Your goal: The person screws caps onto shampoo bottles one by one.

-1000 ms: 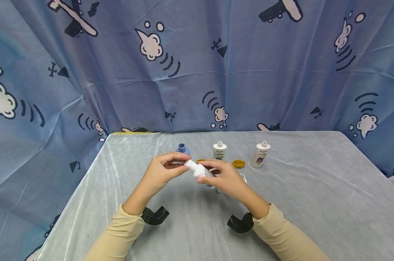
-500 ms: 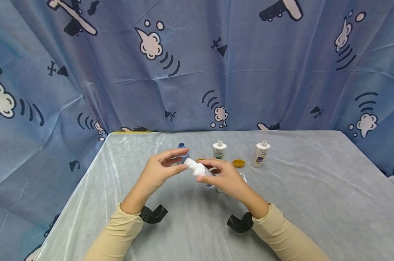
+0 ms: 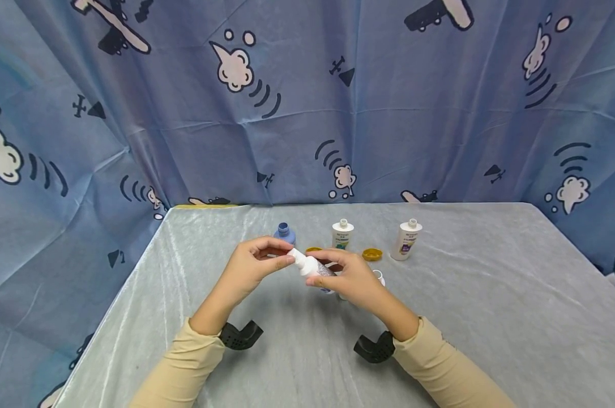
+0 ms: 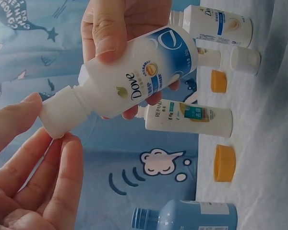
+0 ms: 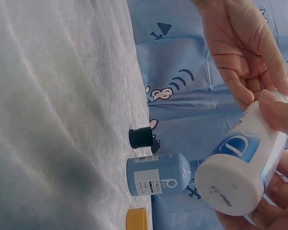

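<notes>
A white Dove bottle with a blue label (image 4: 139,72) is held tilted above the table, its white cap (image 4: 62,112) on the neck end. My left hand (image 3: 246,267) pinches that cap between thumb and fingers. Around the bottle's body curl the fingers and thumb of my right hand (image 3: 352,277), as the left wrist view shows. The bottle's round base (image 5: 228,187) faces the right wrist camera. Behind the hands stands an uncapped blue bottle (image 3: 284,233).
Two uncapped white bottles stand farther back, one in the middle (image 3: 342,233) and one right (image 3: 406,242). Yellow caps (image 3: 372,255) lie nearby. Another Dove bottle (image 4: 218,26), a white cap (image 4: 245,60) and a black cap (image 5: 140,137) are also on the table. A blue curtain (image 3: 307,113) hangs behind.
Half a second ago my left fingers were spread away from the cap; now they have come back together on it. My right hand and the bottle have hardly moved.
</notes>
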The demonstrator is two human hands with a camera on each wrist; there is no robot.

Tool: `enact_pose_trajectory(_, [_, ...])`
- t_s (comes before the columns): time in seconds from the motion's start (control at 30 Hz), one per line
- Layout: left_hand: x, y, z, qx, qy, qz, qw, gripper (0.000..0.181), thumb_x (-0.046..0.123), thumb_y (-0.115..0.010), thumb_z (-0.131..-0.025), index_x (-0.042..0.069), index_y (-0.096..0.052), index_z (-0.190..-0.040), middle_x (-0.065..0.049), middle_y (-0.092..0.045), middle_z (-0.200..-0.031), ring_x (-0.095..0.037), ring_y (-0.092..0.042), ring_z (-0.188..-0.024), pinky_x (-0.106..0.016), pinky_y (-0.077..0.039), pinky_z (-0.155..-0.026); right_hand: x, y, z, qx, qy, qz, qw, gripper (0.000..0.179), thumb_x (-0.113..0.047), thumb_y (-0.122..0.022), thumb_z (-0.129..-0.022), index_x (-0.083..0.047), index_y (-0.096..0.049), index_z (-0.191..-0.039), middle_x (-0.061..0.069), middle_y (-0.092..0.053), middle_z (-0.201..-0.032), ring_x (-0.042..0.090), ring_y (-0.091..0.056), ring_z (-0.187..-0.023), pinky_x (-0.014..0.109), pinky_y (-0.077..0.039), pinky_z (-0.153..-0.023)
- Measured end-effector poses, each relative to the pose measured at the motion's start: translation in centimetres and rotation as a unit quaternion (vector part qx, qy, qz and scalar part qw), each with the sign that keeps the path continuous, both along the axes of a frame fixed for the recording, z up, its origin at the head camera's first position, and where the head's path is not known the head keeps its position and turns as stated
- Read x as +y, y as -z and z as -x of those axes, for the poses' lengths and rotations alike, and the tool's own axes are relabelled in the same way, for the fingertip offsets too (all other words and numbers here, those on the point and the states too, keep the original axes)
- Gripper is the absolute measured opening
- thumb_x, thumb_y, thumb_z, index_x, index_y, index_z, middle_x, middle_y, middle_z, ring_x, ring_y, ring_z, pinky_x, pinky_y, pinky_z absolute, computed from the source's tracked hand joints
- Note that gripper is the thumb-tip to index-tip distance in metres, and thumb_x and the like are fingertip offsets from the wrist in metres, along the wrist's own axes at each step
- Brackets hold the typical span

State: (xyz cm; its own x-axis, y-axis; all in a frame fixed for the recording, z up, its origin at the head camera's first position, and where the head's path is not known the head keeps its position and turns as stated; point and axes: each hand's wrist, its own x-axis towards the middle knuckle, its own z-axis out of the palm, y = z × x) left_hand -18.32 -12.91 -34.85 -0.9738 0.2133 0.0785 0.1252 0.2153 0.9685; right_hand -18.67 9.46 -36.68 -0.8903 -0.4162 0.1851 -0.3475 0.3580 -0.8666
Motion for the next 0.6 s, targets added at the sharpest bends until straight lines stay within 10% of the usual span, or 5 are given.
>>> enact_pose_trajectory(0.6, [-0.34,-0.23,-0.19,-0.01,0.065,-0.04,0.997,0.033,0.006,-0.073,-0.089,-0.001,-0.068,-0.12,-0.014,-0.068,-0.122,-0.015,-0.067,-0.104,-0.026,-0.058,-0.088,0.11,0.05,0.12,-0.005,-0.003,-0.006,1.0,0.046,-0.02,-0.082,-0.082,-0.004,-0.07,-0.123,0.014,-0.068,-0.129,0.023,-0.065,-0.106,0.032,-0.057,-0.087])
